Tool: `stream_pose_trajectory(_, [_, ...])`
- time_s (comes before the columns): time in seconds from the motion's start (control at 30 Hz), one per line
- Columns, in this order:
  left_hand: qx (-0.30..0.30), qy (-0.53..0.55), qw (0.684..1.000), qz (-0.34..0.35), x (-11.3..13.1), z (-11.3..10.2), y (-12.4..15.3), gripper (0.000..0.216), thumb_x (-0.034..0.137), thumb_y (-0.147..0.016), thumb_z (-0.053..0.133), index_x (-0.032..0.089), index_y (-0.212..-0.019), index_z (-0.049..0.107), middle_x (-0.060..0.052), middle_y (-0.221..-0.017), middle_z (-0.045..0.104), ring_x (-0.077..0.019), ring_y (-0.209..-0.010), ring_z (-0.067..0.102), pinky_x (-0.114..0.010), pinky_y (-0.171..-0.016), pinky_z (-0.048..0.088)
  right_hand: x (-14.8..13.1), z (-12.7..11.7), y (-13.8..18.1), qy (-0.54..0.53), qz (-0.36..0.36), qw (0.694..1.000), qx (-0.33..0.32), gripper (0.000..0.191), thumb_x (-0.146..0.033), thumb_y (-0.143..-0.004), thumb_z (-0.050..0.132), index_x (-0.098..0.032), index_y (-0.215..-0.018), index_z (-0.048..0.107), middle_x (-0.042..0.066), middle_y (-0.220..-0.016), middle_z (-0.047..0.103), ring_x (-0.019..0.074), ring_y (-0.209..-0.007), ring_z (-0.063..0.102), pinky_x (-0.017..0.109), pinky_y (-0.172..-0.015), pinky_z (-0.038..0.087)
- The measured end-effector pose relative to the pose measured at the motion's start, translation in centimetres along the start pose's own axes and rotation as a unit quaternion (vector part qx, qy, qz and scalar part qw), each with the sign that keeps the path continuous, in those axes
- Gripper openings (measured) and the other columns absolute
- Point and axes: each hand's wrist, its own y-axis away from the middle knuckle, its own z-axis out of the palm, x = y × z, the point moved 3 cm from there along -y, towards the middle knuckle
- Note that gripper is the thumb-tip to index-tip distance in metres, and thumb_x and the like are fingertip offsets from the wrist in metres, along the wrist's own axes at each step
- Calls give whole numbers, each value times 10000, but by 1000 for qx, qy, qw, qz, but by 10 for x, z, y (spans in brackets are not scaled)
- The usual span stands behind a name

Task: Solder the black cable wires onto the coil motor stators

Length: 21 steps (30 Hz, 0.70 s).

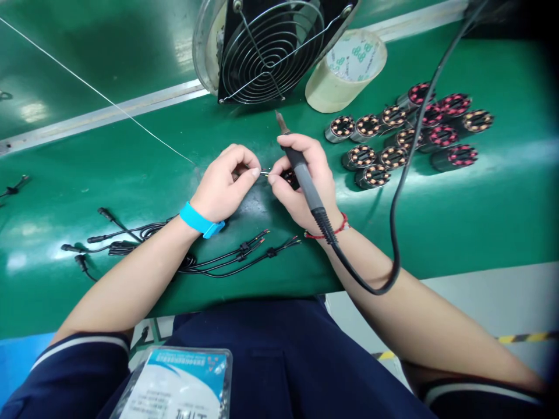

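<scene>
My right hand is wrapped round a soldering iron, its tip pointing away toward the fan. The same hand's thumb and forefinger meet at a thin wire. From the other side my left hand pinches that wire between thumb and finger. Under the right fingers a dark part shows, mostly hidden; I cannot make out what it is. Black cables with stripped wire ends lie below the hands, partly covered by my left forearm.
A fan with a wire guard stands at the back, beside a roll of tape. Several round motor stators with copper or red windings stand at the right. The iron's cord loops over my right forearm. Thin solder wire runs in from upper left.
</scene>
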Motion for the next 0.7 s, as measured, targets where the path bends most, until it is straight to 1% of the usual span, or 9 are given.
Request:
stream_pose_trajectory(0.1, [-8,-37,999,36,6,-2,2,68,153,-846,562,184,-786,553,-1,-774,561,-128,-740,533,-267,-654,453,1,-1,-1,-4,-13,1000,3,454,-268,-819,633,-301,-1236,457,-60,-760,612,132,-639,587,337,-664,546])
stream_pose_trajectory(0.2, [-17,-81,994,67,9,-3,3,80,149,-858,562,180,-784,556,6,-758,566,-124,-731,538,-268,-678,466,2,-2,0,2,-22,1000,14,443,-307,-834,631,-309,-1244,463,-60,-760,610,126,-643,592,331,-656,549])
stream_pose_trajectory(0.3, [-26,-110,989,99,11,-4,3,84,129,-853,557,173,-789,589,-3,-790,597,-127,-766,559,-272,-722,480,1,-1,0,-1,-32,999,17,441,-310,-845,624,-322,-1254,459,-65,-755,608,119,-628,589,320,-641,547])
stream_pose_trajectory(0.4, [-35,-127,984,123,15,-3,4,112,115,-843,542,169,-786,622,-13,-811,622,-134,-801,573,-277,-753,482,1,-1,0,4,-28,1000,1,454,-280,-842,620,-322,-1262,453,-63,-766,615,119,-616,589,315,-630,550])
stream_pose_trajectory(0.5, [-39,-137,985,100,15,-1,4,124,104,-810,535,167,-743,619,-4,-758,600,-126,-745,553,-276,-715,468,1,-4,0,2,-27,1000,-16,474,-217,-824,608,-312,-1263,459,-52,-799,627,132,-657,611,337,-687,570])
stream_pose_trajectory(0.57, [-40,-131,988,65,13,1,4,123,84,-767,533,164,-706,603,7,-720,576,-115,-695,530,-271,-673,450,2,-8,1,16,-31,999,-27,495,-190,-807,604,-309,-1266,463,-37,-844,649,160,-753,643,385,-790,574])
stream_pose_trajectory(0.63, [-39,-118,992,35,10,2,3,123,69,-732,529,161,-677,590,14,-699,560,-105,-665,513,-264,-644,434,3,-12,2,43,-37,997,-45,520,-180,-796,598,-315,-1279,460,-20,-887,671,196,-865,655,438,-879,550])
stream_pose_trajectory(0.7, [-38,-105,994,13,7,3,2,123,68,-722,529,160,-664,586,19,-688,552,-99,-653,505,-261,-632,430,3,-14,3,70,-44,994,-71,537,-178,-793,594,-322,-1292,456,-10,-906,685,226,-936,646,478,-913,525])
